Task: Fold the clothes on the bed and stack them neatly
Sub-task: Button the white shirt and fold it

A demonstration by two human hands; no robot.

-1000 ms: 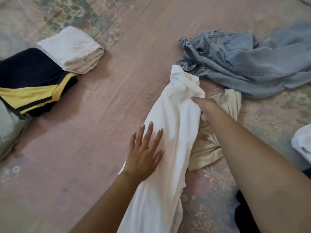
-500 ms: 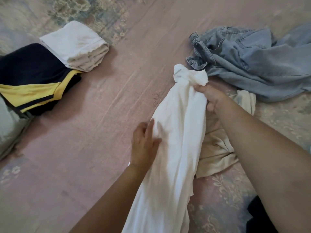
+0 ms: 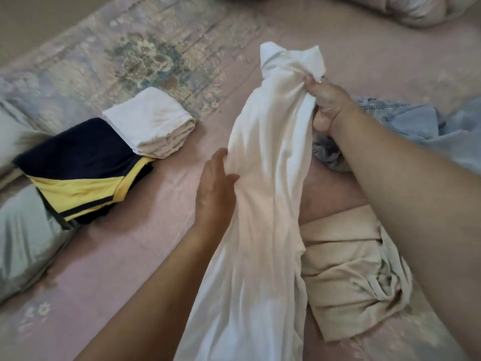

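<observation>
White garment (image 3: 263, 194): long, bunched, running from 6 o'clock up to about 12 o'clock at centre frame, its top end crumpled into two loose points. Held off the bed (image 3: 166, 256), lower part trailing out of view at the bottom edge.

Right hand (image 3: 330, 108): at 1 o'clock, fingers curled tight round the garment's upper end just below the crumpled top; grips it.

Left hand (image 3: 214, 188): at centre, just at 9 o'clock of the garment's middle; fingers fairly straight, laid against the cloth's left edge, thumb touching the fabric. Whether any fold is pinched cannot be told for sure; it appears to press only.

Folded white piece (image 3: 151, 126): at 10 o'clock, flat on the bed, touching the next item.

Folded navy and yellow garment (image 3: 80, 168): at 9 o'clock, its corner lying under the white piece.

Beige garment (image 3: 348, 272): at 4 o'clock, rumpled, just beside the held garment's right edge.

Light blue jeans (image 3: 421, 134): at 2 o'clock, unfolded, partly behind the right forearm.

Grey pillow (image 3: 23, 243): at 8 o'clock, left edge.

Bed cover: pink, floral pattern.
</observation>
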